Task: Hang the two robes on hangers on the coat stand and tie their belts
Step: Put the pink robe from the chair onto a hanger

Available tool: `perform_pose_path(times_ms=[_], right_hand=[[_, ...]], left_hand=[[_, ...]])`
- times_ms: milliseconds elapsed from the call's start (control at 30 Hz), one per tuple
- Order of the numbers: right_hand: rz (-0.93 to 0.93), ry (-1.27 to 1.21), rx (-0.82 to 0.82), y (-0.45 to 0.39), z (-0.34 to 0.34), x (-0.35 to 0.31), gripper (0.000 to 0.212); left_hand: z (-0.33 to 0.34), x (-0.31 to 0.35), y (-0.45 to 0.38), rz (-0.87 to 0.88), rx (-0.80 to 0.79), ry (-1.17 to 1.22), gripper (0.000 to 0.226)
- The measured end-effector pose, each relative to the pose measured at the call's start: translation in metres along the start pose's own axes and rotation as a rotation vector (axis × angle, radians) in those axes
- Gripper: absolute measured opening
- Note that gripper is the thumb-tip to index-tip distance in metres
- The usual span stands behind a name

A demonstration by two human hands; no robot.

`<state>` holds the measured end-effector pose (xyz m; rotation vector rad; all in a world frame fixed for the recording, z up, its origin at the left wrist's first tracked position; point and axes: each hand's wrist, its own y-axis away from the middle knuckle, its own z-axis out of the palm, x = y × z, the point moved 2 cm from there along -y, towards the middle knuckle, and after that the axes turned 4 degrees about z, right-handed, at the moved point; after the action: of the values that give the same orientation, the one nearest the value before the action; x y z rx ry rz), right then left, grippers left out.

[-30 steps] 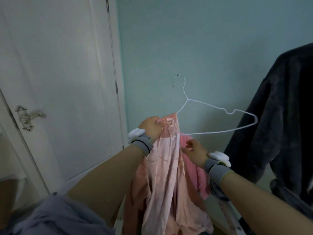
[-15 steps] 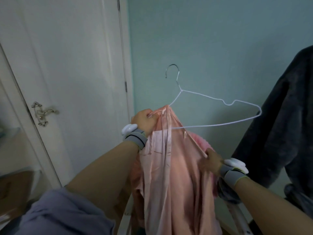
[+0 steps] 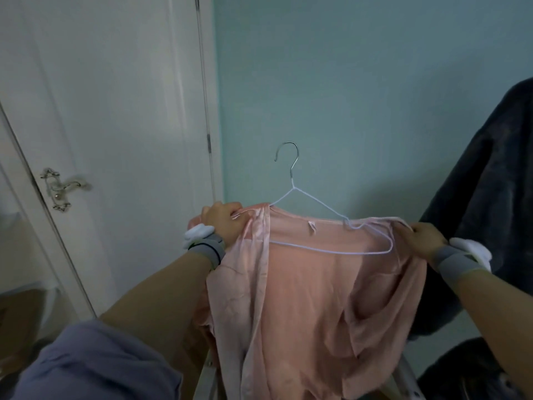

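Two hands spread pink robe point(image 3: 317, 284) at centre: left hand point(image 3: 223, 223) clenches collar at 9 o'clock, right hand point(image 3: 424, 241) pinches shoulder at 3. Risk: slippery fabric sliding off thin wire hanger point(image 3: 305, 197).

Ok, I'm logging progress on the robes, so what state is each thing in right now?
pink robe: draped over the hanger, held up, front open, not yet hung
hanger: inside the robe's shoulders, hook free
left hand: grips the robe's left shoulder
right hand: pinches the robe's right shoulder
dark robe: already hanging at right
door: shut
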<state>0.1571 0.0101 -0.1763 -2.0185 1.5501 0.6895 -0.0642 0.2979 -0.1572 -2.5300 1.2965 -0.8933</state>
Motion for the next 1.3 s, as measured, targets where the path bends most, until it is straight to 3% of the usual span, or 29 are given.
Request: perform_pose_path(times_ms=[133,367,533,800,933,1033,1133,1200,1233,1300], right_hand=[[-0.107,0.059,-0.002,-0.008,-0.002,-0.014,0.041],[-0.195,0.062,-0.072,-0.013,0.005,-0.034,0.041],[-0.259,0.090,-0.019,-0.011,0.011,-0.040,0.043],[-0.273,0.441,0.041,-0.004,0.020,-0.050,0.047],[-0.191,0.280,0.100,-0.009,0.020,-0.053,0.047],[-0.170,-0.029,0.062,-0.006,0.016,-0.065,0.044],[-0.174,-0.395,-0.281,0.011,0.022,-0.086,0.025],[-0.111,-0.342,-0.518,0.019,0.027,-0.090,0.021],[-0.088,-0.243,-0.517,0.017,0.026,-0.088,0.021],[-0.066,-0.048,-0.253,0.003,0.020,-0.083,0.022]], left_hand=[[0.005,0.007,0.000,0.087,-0.004,-0.123,0.034],[0.022,0.006,-0.009,0.146,-0.039,-0.040,0.040],[0.025,0.007,-0.011,0.160,-0.029,-0.050,0.031],[0.032,0.003,-0.014,0.117,0.052,-0.121,0.026],[0.037,0.005,-0.014,0.191,0.044,-0.165,0.028],[0.043,0.009,-0.013,0.229,0.038,-0.174,0.030],[0.046,0.006,-0.015,0.154,0.063,-0.102,0.029],[0.042,0.004,-0.017,0.109,0.084,-0.058,0.031],[0.040,0.003,-0.017,0.099,0.091,-0.048,0.032],[0.034,0.003,-0.016,0.090,0.096,-0.031,0.033]])
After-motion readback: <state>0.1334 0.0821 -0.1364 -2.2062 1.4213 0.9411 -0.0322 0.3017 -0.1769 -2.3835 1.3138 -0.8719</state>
